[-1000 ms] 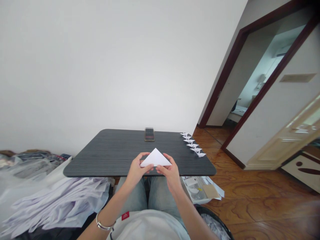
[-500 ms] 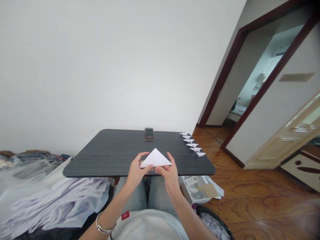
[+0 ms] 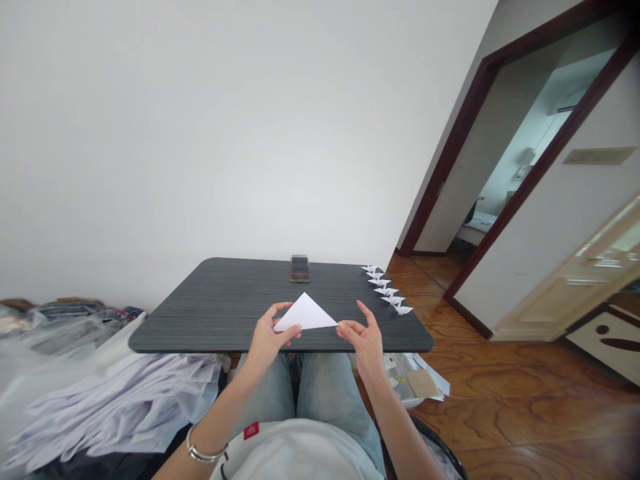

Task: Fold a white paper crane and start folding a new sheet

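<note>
A white sheet of paper (image 3: 306,315), folded into a triangle with its peak pointing away from me, is held above the near edge of the dark table (image 3: 225,297). My left hand (image 3: 269,333) grips its left side, thumb on the front face and fingers behind. At the right corner, my right hand (image 3: 364,339) pinches the tip between thumb and finger, its index finger raised. Several white folded paper cranes (image 3: 385,291) stand in a row along the table's right side.
A phone-like device (image 3: 300,269) stands at the table's far edge by the wall. White cloth (image 3: 125,407) is heaped at the left. Under the table's right side are a box with papers (image 3: 413,380) and a dark-rimmed bin (image 3: 435,447). A doorway opens at the right.
My right hand has slid outward from the triangle's bottom edge to its right corner. The paper has shifted slightly left and tilted, still in my left hand.
</note>
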Motion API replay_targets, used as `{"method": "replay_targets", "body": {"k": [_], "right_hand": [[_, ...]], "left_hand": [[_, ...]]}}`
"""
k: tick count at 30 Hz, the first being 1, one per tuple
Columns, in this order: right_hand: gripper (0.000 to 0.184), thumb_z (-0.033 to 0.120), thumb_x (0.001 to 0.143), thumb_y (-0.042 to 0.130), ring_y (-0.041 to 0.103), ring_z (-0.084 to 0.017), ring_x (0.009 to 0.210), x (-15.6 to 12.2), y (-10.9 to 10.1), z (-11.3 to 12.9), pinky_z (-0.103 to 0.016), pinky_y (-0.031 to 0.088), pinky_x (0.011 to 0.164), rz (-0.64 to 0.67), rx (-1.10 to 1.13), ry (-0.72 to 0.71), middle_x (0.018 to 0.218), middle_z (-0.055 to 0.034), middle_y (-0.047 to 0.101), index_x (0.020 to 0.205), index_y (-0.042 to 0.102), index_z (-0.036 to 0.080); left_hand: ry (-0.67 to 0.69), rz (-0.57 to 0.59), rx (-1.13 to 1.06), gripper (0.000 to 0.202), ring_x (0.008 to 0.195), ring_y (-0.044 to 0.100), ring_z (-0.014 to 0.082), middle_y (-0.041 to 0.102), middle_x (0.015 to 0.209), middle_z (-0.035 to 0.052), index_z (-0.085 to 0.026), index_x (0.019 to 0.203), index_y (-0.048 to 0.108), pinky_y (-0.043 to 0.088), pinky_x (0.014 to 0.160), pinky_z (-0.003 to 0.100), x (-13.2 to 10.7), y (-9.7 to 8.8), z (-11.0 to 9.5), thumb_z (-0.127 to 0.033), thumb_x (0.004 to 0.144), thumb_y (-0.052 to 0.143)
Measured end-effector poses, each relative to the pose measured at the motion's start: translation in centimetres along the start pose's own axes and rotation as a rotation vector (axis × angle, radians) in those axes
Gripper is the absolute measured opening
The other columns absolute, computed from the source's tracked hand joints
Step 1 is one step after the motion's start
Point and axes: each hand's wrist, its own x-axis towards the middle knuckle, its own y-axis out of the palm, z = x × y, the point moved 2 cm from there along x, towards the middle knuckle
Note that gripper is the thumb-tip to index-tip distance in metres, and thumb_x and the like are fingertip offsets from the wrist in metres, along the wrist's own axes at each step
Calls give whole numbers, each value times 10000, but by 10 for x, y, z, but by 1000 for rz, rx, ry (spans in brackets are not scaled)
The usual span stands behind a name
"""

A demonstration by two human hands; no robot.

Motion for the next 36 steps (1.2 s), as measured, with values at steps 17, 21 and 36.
{"method": "replay_targets", "body": {"k": [17,21,36], "right_hand": [[260,390,686,651,562,-99,461,-14,18,-13,-195,447,472,272,-198,81,522,-5,631,637,625,136],[256,389,686,650,553,-103,452,-13,16,-9,-202,441,468,250,-220,58,509,-2,623,636,627,139],[257,394,677,656,547,-112,459,-5,5,-3,-217,449,473,190,-225,11,512,-2,613,620,613,148]], "left_hand": [[22,116,86,613,540,560,125,637,674,3,-131,1118,455,387,468,195,-1,7,1,-236,565,696],[49,147,63,627,528,545,115,622,634,-12,-124,1141,433,361,478,188,1,5,4,-231,579,690],[30,100,-24,606,784,611,174,652,903,85,-143,1153,450,449,605,226,5,-20,2,-311,619,681]]}}
